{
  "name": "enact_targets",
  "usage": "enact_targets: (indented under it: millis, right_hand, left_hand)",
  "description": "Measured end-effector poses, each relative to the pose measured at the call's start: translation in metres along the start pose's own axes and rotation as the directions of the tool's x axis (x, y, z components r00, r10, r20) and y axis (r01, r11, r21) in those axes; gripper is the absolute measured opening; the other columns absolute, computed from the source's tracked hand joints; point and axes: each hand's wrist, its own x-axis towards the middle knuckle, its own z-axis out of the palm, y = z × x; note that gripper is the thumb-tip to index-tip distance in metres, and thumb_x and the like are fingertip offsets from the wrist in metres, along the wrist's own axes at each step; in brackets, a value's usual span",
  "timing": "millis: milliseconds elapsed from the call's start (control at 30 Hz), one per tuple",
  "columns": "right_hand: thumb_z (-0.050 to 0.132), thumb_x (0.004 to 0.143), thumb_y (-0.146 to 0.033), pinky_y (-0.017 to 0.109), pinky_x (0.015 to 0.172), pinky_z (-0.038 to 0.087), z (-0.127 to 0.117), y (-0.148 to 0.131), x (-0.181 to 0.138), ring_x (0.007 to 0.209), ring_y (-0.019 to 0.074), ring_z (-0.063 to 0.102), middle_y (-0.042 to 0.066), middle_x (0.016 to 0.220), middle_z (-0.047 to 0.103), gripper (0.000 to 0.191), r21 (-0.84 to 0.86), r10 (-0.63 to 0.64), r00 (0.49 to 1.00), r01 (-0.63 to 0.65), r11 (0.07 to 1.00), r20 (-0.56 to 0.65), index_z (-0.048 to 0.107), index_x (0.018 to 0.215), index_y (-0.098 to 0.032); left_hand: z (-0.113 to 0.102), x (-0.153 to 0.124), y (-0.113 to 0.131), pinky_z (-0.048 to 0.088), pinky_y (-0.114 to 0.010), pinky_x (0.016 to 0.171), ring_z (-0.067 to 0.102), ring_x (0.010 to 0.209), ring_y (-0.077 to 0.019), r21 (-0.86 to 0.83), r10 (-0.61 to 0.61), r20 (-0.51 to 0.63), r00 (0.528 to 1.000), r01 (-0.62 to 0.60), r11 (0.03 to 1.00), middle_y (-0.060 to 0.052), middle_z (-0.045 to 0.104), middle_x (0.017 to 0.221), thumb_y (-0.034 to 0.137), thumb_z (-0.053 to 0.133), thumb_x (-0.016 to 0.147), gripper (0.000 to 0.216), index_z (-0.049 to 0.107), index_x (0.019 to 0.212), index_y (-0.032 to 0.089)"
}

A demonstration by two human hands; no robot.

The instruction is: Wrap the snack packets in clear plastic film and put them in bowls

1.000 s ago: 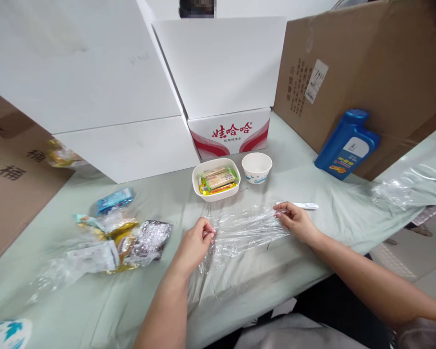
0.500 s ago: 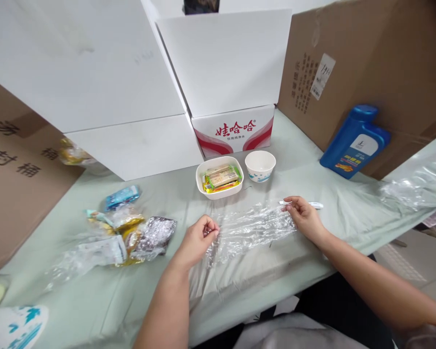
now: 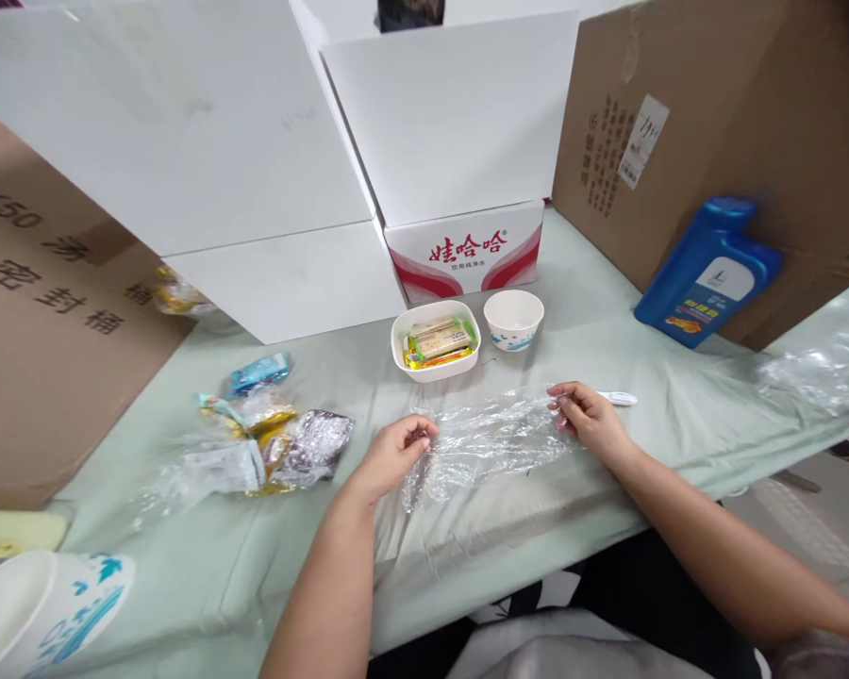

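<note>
A crinkled clear plastic bag (image 3: pixel 495 443) lies stretched out on the cloth-covered table between my hands. My left hand (image 3: pixel 396 457) has its fingers curled at the bag's left end and grips the film there. My right hand (image 3: pixel 590 420) holds the opposite end between thumb and fingers, with the index finger reaching over the edge. Partly hidden behind the right hand is a white, slim-handled object (image 3: pixel 619 399). Just beyond the bag stand a white rectangular bowl (image 3: pixel 435 373) with packaged snacks (image 3: pixel 439 339) inside and a round paper bowl (image 3: pixel 513 325).
Several wrapped packets (image 3: pixel 283 443) are piled on the left. A patterned paper tub (image 3: pixel 77 608) stands at the near left corner. White boxes (image 3: pixel 459 123) and a brown carton (image 3: pixel 629 141) wall off the back. A blue bottle (image 3: pixel 707 278) leans at the right.
The fingers of both hands have loosened slightly at the bag's ends. The bag stays spread between them. The whole view has shifted a little, with the table scene sliding right.
</note>
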Motion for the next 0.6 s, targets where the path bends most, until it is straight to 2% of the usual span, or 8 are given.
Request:
enact_targets:
  millis: [133, 200, 333, 433, 600]
  right_hand:
    - [0.049, 0.085, -0.052, 0.025, 0.040, 0.035, 0.002, 0.004, -0.002, 0.041, 0.0090, 0.045, -0.001, 0.072, 0.059, 0.038, 0.018, -0.034, 0.999, 0.035, 0.999, -0.030, 0.056, 0.103, -0.020]
    - [0.046, 0.088, -0.053, 0.025, 0.042, 0.036, 0.001, 0.006, -0.005, 0.040, 0.0097, 0.044, -0.003, 0.066, 0.057, 0.040, -0.046, -0.063, 0.997, 0.061, 0.997, -0.049, 0.056, 0.106, -0.019]
    - [0.044, 0.091, -0.050, 0.027, 0.052, 0.042, -0.002, 0.010, -0.007, 0.049, 0.0140, 0.052, -0.002, 0.058, 0.058, 0.038, -0.246, -0.134, 0.983, 0.100, 0.964, -0.126, 0.057, 0.109, -0.019]
    - [0.046, 0.090, -0.046, 0.029, 0.057, 0.043, -0.004, 0.012, -0.008, 0.055, 0.0165, 0.057, -0.001, 0.061, 0.062, 0.031, -0.366, -0.143, 0.977, 0.077, 0.927, -0.156, 0.058, 0.103, -0.021]
    - [0.046, 0.090, -0.045, 0.030, 0.060, 0.043, -0.005, 0.009, -0.009, 0.059, 0.0187, 0.061, 0.001, 0.067, 0.067, 0.024, -0.464, -0.132, 0.982, 0.054, 0.884, -0.136, 0.057, 0.094, -0.023]
  left_hand:
    - [0.000, -0.001, 0.000, 0.049, -0.028, 0.073, 0.060, 0.074, -0.0135, -0.006, -0.004, -0.031, 0.999, 0.004, 1.000, -0.006, 0.066, 0.098, 0.024, 0.056, 0.073, 0.036, 0.063, 0.108, 0.017]
    - [0.001, -0.001, 0.000, 0.049, -0.027, 0.073, 0.059, 0.074, -0.0127, 0.002, 0.011, -0.047, 0.999, -0.011, 1.000, -0.006, 0.065, 0.102, 0.024, 0.056, 0.074, 0.038, 0.062, 0.111, 0.017]
    - [0.003, 0.002, -0.001, 0.051, -0.026, 0.071, 0.060, 0.071, -0.0113, -0.031, -0.011, -0.074, 0.997, 0.009, 0.999, -0.005, 0.064, 0.102, 0.023, 0.058, 0.073, 0.042, 0.057, 0.114, 0.018]
    - [0.006, 0.006, -0.003, 0.051, -0.025, 0.065, 0.060, 0.066, -0.0114, -0.051, -0.059, -0.123, 0.991, 0.053, 0.997, -0.001, 0.062, 0.087, 0.023, 0.059, 0.070, 0.040, 0.056, 0.109, 0.018]
    - [0.008, 0.007, -0.005, 0.047, -0.024, 0.058, 0.059, 0.054, -0.0114, 0.037, -0.067, -0.211, 0.975, 0.076, 0.996, 0.003, 0.059, 0.069, 0.027, 0.058, 0.074, 0.016, 0.057, 0.088, 0.019]
